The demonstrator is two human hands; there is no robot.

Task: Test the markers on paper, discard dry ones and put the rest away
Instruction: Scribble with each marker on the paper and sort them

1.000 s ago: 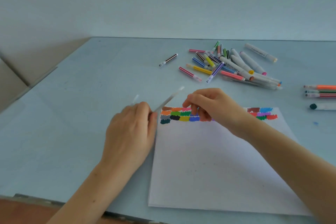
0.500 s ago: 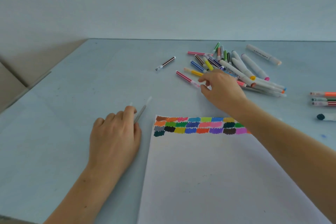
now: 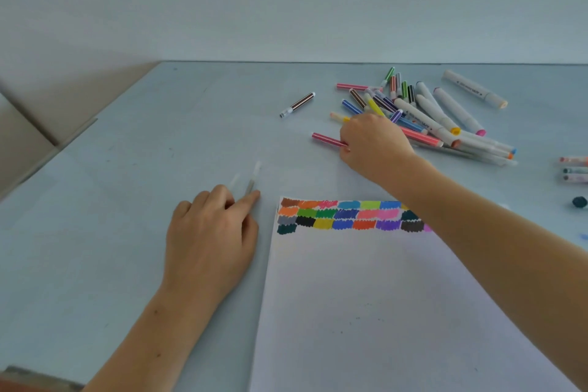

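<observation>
Pink plastic is showing between the curled fingers of the right hand point(image 3: 374, 143), which are pinching a pink striped marker point(image 3: 327, 139) at its right end while the rest of the barrel is lying on the table point(image 3: 159, 124) and pointing left. That hand is reaching across the far edge of the paper point(image 3: 366, 312) to the near left fringe of the marker pile point(image 3: 423, 111), a loose heap of thin striped pens and thicker white-bodied ones lying on the far right of the table.

Fingers of the left hand point(image 3: 211, 239) are lying mostly straight on the table just left of the paper, and the forefinger is touching the near end of a thin pale marker point(image 3: 253, 180); that pen is blurred, so whether it is capped is hard to say, and a second faint streak beside it may be only motion blur.

Rows of scribbled colour swatches point(image 3: 346, 215) are running along the paper's far edge, partly covered by the right forearm. A brown striped marker point(image 3: 298, 104) is lying alone on the table, left of the pile and well apart from both hands. At the right edge, 3 more markers point(image 3: 574, 169) are lying side by side, with a dark cap point(image 3: 579, 201) resting just nearer than them.
</observation>
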